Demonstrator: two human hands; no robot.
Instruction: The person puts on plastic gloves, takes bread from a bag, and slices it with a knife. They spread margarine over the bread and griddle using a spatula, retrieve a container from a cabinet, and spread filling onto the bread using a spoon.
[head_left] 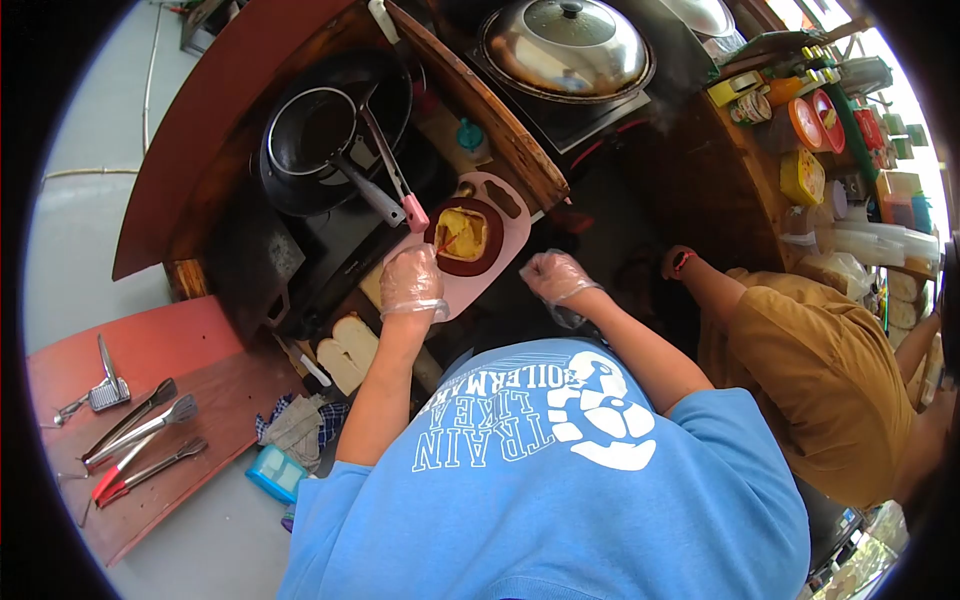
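My left hand [411, 281], in a clear plastic glove, is closed at the left edge of a pink cutting board [478, 290]. A thin reddish piece shows between its fingertips and the food; what it belongs to I cannot make out. On the board lies a dark red round plate [487, 262] with a square yellow slice [462, 236], browned in the middle, that looks like bread. My right hand [556, 276], also gloved, is curled into a fist to the right of the board, apart from it. Nothing shows in it.
A pan [312, 130] and pink-tipped tongs [392, 160] rest at the stove. A lidded wok [565, 50] stands behind the wooden partition [490, 100]. Bread slices [347, 352] lie left of my forearm. Several tongs [145, 435] hang at left. A person in brown [815, 385] stands at right.
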